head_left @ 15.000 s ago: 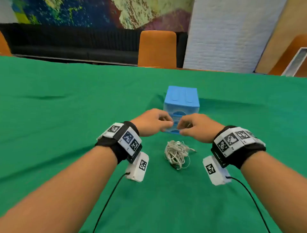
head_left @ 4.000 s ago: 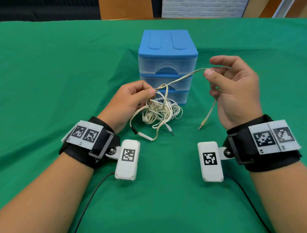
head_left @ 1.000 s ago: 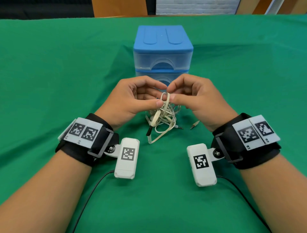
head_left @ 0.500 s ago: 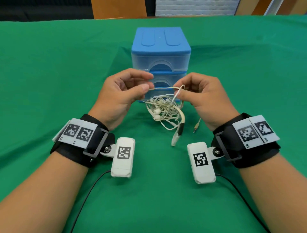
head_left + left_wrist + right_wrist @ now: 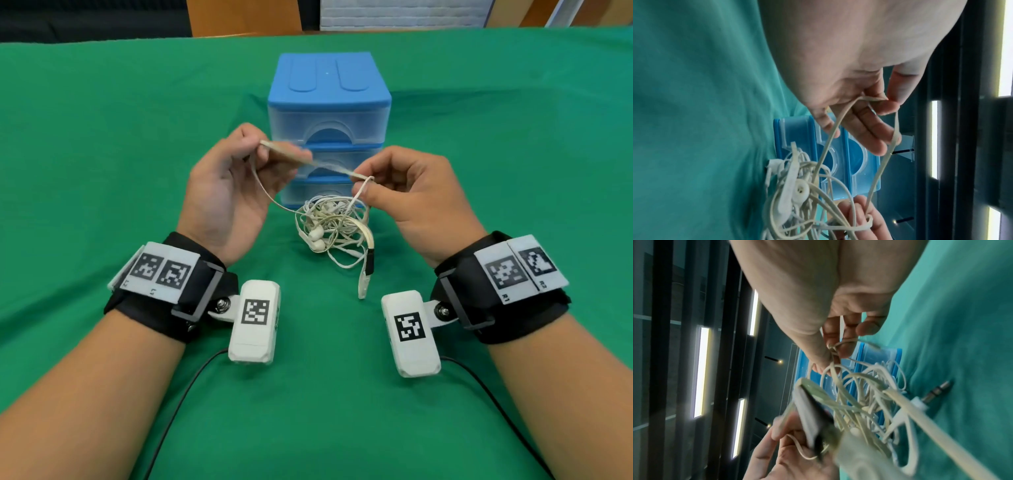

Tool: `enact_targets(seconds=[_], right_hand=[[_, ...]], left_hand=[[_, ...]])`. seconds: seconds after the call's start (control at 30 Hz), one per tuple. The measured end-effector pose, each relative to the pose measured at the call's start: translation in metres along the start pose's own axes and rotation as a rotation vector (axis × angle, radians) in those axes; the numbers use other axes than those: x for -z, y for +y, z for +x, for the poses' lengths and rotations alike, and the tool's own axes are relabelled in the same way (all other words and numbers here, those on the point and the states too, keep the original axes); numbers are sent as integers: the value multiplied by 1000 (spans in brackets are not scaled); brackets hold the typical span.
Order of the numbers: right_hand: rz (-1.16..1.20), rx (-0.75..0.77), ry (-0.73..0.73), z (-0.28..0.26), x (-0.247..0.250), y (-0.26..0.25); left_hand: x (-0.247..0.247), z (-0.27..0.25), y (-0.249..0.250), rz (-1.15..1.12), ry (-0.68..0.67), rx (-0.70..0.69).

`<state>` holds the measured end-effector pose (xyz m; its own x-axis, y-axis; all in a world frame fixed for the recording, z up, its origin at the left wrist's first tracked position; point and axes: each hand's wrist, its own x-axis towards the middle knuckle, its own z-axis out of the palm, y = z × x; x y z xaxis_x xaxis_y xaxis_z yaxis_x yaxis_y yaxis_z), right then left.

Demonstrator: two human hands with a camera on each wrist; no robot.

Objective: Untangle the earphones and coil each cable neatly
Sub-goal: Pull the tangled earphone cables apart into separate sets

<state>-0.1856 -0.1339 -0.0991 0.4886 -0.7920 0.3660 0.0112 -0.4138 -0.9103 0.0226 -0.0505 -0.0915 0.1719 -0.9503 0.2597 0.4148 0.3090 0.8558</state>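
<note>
A tangle of white and cream earphone cables hangs low over the green cloth in front of the drawer unit, with two white earbuds in it and a remote with a black end dangling below. My left hand pinches a flat cream cable between thumb and fingers. My right hand pinches the same strand at its other end. The strand runs taut between both hands above the tangle. A jack plug lies on the cloth.
A small blue-and-clear plastic drawer unit stands just behind the hands. Green cloth covers the table on all sides. An orange chair back and a white brick wall are beyond the far edge.
Both hands have moved apart and the left has risen, stretching the cream strand between them. The tangle and its dangling remote have lifted a little off the cloth.
</note>
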Motion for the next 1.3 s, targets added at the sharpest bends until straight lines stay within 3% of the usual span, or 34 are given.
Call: enact_targets(seconds=[0.17,0.27,0.37,0.43,0.63,1.0,1.1,1.3], right_hand=[[30,14,5,-1,0,-3],[40,39,-4,-2,0,-5],[34,56,-15,-4,-1,-6],[32,52,-16,-5,-2,-5],[69,13,32,-3,-1,-4],[101,47,-34,-6,-1,-8],[112,57,-46,-7,-3,-8],[173,32,-12,-6,-3,-9]], left_hand=[[-8,-1,-3,241,22,12],[-11,-1,-4,411,-83,50],[-11,-4,-6,510,-283,146],[-10,-5,-7,552,-319,114],[0,0,-7,250,-86,-42],[-17,-6,-9,665,-278,93],[-16,-6,-12,677,-234,85],[-9,-3,-7,384,-21,1]])
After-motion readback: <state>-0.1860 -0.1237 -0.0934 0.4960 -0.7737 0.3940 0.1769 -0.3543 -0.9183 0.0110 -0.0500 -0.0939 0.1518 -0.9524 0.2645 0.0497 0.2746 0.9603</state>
